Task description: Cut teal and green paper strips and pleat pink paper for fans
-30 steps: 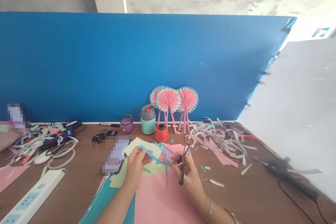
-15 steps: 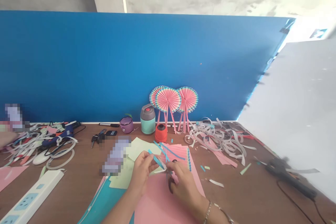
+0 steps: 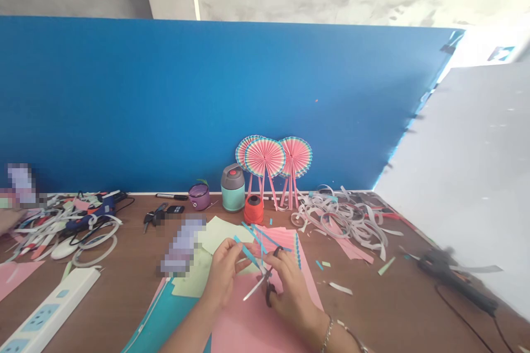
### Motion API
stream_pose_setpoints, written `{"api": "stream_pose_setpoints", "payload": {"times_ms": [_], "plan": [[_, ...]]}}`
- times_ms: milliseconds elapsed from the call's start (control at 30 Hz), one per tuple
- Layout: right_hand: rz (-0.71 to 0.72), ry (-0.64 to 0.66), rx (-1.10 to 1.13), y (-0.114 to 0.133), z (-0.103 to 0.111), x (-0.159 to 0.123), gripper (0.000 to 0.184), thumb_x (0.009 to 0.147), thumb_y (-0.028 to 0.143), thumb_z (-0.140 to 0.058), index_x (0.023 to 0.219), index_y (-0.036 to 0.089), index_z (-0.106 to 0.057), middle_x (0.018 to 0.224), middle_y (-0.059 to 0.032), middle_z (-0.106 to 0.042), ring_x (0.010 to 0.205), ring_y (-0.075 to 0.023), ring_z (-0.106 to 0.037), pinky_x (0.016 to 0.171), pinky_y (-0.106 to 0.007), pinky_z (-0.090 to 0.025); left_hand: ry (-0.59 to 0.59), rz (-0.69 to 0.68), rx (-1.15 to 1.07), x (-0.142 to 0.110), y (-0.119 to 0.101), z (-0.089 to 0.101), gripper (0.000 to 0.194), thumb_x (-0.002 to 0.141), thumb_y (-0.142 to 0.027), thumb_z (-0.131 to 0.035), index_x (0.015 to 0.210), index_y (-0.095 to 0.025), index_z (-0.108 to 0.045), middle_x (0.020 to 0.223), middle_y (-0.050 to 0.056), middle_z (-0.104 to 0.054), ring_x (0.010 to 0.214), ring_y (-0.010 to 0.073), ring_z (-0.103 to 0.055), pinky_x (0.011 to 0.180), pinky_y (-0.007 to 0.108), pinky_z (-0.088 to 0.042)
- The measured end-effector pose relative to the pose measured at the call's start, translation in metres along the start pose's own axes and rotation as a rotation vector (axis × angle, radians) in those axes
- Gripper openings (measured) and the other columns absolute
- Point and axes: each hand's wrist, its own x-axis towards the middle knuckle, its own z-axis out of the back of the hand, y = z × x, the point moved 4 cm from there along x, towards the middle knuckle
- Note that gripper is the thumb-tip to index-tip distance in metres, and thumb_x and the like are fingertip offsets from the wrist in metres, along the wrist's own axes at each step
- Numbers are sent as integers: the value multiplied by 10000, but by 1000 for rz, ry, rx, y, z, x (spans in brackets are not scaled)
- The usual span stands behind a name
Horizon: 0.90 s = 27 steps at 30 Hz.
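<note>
My left hand (image 3: 223,273) pinches a narrow blue paper strip (image 3: 245,250) between thumb and fingertips. With its fingers in the dark handles, my right hand (image 3: 293,289) grips a pair of scissors (image 3: 270,293). The scissor blades are spread apart and point left, close to the lower end of the strip; I cannot tell whether they touch it. Both hands are above a large pink paper sheet (image 3: 248,325). Just beyond them, loose blue strips (image 3: 276,241) lie across pleated pink paper (image 3: 293,235) with a blue-striped edge.
Pale green sheets (image 3: 223,231) and a teal folder (image 3: 165,314) lie left. Behind stand a mint jar (image 3: 233,197), a red container (image 3: 254,213) and pink paper fans (image 3: 265,156). White strips (image 3: 343,223) and a glue gun (image 3: 455,281) are right; a power strip (image 3: 53,309) is left.
The scissor blades have spread apart, and one now swings down toward the lower left. My right fingers have opened with the handles. My left hand and the strip stay nearly in place.
</note>
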Motion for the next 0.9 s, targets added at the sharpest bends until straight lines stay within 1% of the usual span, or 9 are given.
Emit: {"api": "stream_pose_setpoints", "payload": {"times_ms": [67, 167, 267, 367, 433, 533, 600, 733, 900], "plan": [[10, 13, -62, 1, -1, 0, 619, 557, 0, -407, 1131, 216, -492, 859, -56, -528, 782, -211, -498, 619, -308, -430, 39, 29, -10, -2, 2, -3, 269, 706, -352, -626, 648, -202, -410, 837, 44, -695, 755, 182, -640, 672, 315, -488], [5, 41, -118, 1, -2, 1, 562, 555, -1, -392, 1058, 206, -531, 794, -49, -537, 737, -206, -503, 592, -298, -421, 67, 60, -41, -4, 4, -6, 279, 696, -355, -636, 653, -203, -407, 851, 41, -692, 741, 195, -648, 650, 331, -494], [-49, 72, -80, -2, -3, 1, 504, 573, 3, -396, 1006, 206, -554, 747, -35, -564, 686, -186, -514, 586, -280, -418, 67, 32, -42, -3, 3, -7, 286, 683, -346, -661, 646, -194, -421, 819, 56, -686, 783, 208, -651, 676, 325, -493], [-224, 82, 96, -9, -4, -1, 440, 611, 25, -426, 988, 208, -557, 745, -18, -604, 643, -154, -523, 586, -253, -419, 101, 15, -6, -2, 0, -8, 251, 700, -365, -664, 696, -184, -491, 809, 54, -680, 783, 194, -649, 711, 318, -489], [-383, 81, 251, -14, -6, -2, 342, 667, 64, -450, 960, 200, -563, 699, -2, -596, 590, -132, -503, 557, -234, -407, 154, 16, 32, -2, 0, -9, 238, 702, -364, -673, 806, -183, -558, 875, 63, -679, 819, 190, -643, 753, 318, -482], [-546, 60, 480, -19, -8, -1, 205, 734, 158, -487, 922, 181, -564, 655, 11, -552, 558, -117, -468, 515, -221, -382, 242, 12, 129, 1, 4, -9, 312, 659, -326, -714, 918, -182, -615, 952, 81, -671, 892, 204, -624, 787, 311, -468], [-599, 32, 587, -20, -8, 1, 179, 733, 193, -525, 909, 178, -556, 674, 14, -539, 583, -117, -473, 522, -218, -380, 246, -4, 225, 3, 8, -8, 268, 642, -324, -718, 848, -168, -649, 869, 71, -676, 839, 194, -618, 737, 281, -463], [-651, 11, 662, -20, -7, 4, 212, 700, 217, -593, 902, 181, -542, 641, 39, -502, 567, -108, -460, 517, -214, -363, 207, -38, 355, 7, 11, -5, 208, 655, -364, -683, 638, -159, -648, 636, 25, -624, 654, 155, -566, 615, 236, -416], [-642, 41, 712, -20, -10, 3, 218, 710, 226, -595, 911, 187, -519, 596, 57, -473, 521, -93, -429, 492, -209, -333, 221, -38, 373, 5, 9, -8, 171, 647, -315, -673, 577, -172, -611, 584, 0, -589, 603, 138, -521, 606, 230, -388]]}}
